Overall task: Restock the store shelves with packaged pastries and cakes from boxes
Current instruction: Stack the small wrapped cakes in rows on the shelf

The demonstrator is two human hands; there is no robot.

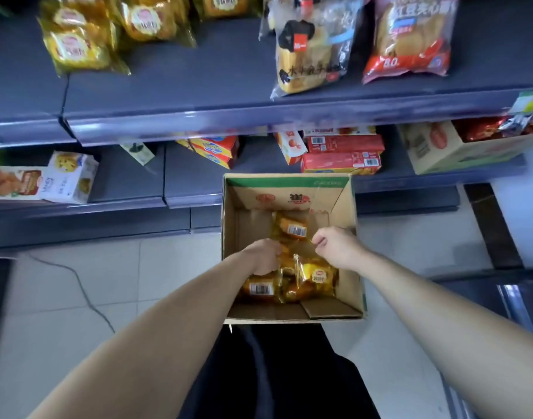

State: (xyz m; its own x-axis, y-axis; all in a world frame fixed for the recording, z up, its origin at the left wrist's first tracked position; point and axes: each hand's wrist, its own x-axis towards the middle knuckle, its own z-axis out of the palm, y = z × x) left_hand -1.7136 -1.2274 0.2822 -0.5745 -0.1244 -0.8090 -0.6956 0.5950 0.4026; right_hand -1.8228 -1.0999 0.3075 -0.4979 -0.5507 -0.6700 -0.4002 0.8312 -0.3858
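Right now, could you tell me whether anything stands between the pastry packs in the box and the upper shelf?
Nothing visible does. The box is open on top, the left hand and right hand grip the pastry packs, and the upper shelf lies bare between the matching yellow packs and the bread bags.

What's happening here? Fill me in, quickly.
A person reaches with both hands into an open cardboard box on the floor in front of the shelves. The left grip holds yellow pastry packs inside it, and the right grip pinches the wrapper edge of one. Several packs lie in the box; similar shelved packs sit on the upper shelf.
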